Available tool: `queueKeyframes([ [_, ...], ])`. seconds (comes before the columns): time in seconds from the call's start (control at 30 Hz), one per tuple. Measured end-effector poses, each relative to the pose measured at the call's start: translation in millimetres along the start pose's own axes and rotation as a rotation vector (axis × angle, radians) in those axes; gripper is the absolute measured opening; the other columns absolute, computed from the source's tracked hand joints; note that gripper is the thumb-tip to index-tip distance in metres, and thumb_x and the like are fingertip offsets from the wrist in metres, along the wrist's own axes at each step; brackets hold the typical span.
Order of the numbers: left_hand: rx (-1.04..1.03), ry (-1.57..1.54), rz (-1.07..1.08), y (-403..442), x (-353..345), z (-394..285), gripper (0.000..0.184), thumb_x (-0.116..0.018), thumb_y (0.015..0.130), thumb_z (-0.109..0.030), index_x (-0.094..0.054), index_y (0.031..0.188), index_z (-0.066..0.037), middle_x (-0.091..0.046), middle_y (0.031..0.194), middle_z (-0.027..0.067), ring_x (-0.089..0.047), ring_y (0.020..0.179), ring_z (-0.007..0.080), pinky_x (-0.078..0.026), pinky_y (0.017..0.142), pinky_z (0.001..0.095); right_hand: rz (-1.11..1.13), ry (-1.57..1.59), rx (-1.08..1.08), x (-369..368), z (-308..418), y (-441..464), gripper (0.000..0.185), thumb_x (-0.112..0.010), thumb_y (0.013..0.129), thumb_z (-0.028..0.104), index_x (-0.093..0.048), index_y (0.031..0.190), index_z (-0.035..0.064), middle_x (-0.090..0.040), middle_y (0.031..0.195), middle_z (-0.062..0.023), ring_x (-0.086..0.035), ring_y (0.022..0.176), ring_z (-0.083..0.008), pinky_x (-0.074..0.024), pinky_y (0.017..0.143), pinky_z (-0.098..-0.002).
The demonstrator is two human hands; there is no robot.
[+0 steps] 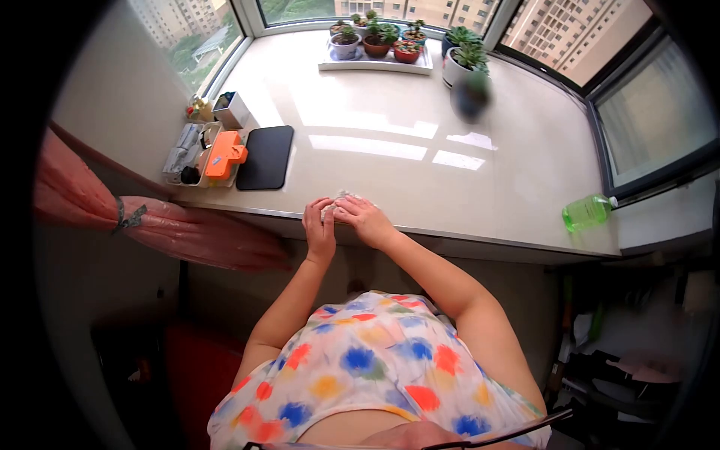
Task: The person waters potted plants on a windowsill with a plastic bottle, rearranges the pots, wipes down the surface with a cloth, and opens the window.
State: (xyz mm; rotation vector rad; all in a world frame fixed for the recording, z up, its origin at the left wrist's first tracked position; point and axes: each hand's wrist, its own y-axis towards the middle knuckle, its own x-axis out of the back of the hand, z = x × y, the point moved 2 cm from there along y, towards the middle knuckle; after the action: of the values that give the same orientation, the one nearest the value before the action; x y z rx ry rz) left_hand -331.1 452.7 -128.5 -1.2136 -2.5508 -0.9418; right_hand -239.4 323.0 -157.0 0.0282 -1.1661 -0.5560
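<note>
1. Curtain [191, 231], pink, hung at far left, gathered by a grey tie [130, 216].
2. Open bin [192, 180] stood at the left end of the pale, glossy desk [315, 172], packed with small items, several grey. Silver box [234, 112] just behind.
3. Orange object [222, 159] lay beside the bin contents; kind not clear.
4. Black mat [265, 157], rounded corners, flat on the desk, just right of the orange object.
5. Left hand [319, 229] at the desk's front edge. Grip closed on the left end of the wad, thumb and bent fingers on it.
6. White wad [346, 196], crumpled, lay at the front edge, between and partly under both hands. Cloth or paper: could not tell.
7. Right hand [365, 221] reached over the wad, fingers spread across its top. Grip touched it; whether clamped beneath, could not tell.
8. White tray [375, 67] near the back window, bearing small potted succulents [379, 39].
9. White pot [453, 69] with a leafy plant, right of the tray; dark blurred patch over its lower side.
10. Green bottle [586, 214], tipped on its side, at the right end, well apart from both hands.
</note>
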Motion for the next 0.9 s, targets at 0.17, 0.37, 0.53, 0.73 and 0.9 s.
queueKeyframes([
  [0.17,-0.023,-0.042,0.052,-8,-65,-39,0.025,-0.048,0.099,-0.023,-0.062,0.111,-0.007,-0.058,0.117,0.0111,-0.052,0.112,0.0295,-0.035,0.101,0.0405,-0.088,-0.150,-0.330,56,-56,-83,0.044,-0.044,0.094,0.012,-0.054,0.136,0.0198,-0.044,0.149,-0.0083,-0.040,0.139,-0.0284,-0.0310,0.114,-0.0490],
  [0.37,-0.082,-0.049,0.187,-36,-165,-99,0.025,-0.047,0.099,-0.025,-0.062,0.111,-0.009,-0.058,0.118,0.0099,-0.052,0.114,0.0291,-0.034,0.102,0.0413,-0.133,-0.295,-0.615,133,-129,-207,0.048,-0.043,0.093,0.010,-0.049,0.141,0.0187,-0.039,0.152,-0.0075,-0.035,0.142,-0.0264,-0.0250,0.117,-0.0473],
  [0.53,-0.118,-0.094,0.252,-52,-237,-145,0.023,-0.048,0.098,-0.022,-0.062,0.110,-0.009,-0.058,0.118,0.0102,-0.052,0.115,0.0294,-0.035,0.102,0.0412,-0.187,-0.309,-0.730,185,-167,-296,0.047,-0.052,0.093,0.011,-0.050,0.139,0.0179,-0.041,0.150,-0.0069,-0.037,0.140,-0.0270,-0.0227,0.114,-0.0592],
  [0.73,-0.132,-0.186,0.263,-63,-286,-191,0.021,-0.050,0.097,-0.020,-0.063,0.107,-0.007,-0.059,0.115,0.0124,-0.053,0.112,0.0316,-0.037,0.099,0.0420,-0.930,-0.349,-0.655,318,-178,-393,0.067,-0.074,0.078,0.009,-0.046,0.139,0.0087,-0.044,0.140,-0.0188,-0.041,0.131,-0.0374,-0.0335,0.110,-0.0488],
  [0.9,-0.161,-0.142,0.252,-65,-304,-206,0.021,-0.050,0.097,-0.020,-0.063,0.107,-0.006,-0.060,0.115,0.0129,-0.054,0.111,0.0321,-0.038,0.099,0.0419,-1.165,-0.179,-0.870,359,-243,-452,0.102,-0.085,0.073,0.023,-0.021,0.151,0.0055,-0.029,0.149,-0.0240,-0.032,0.137,-0.0385,-0.0298,0.113,-0.0471],
])
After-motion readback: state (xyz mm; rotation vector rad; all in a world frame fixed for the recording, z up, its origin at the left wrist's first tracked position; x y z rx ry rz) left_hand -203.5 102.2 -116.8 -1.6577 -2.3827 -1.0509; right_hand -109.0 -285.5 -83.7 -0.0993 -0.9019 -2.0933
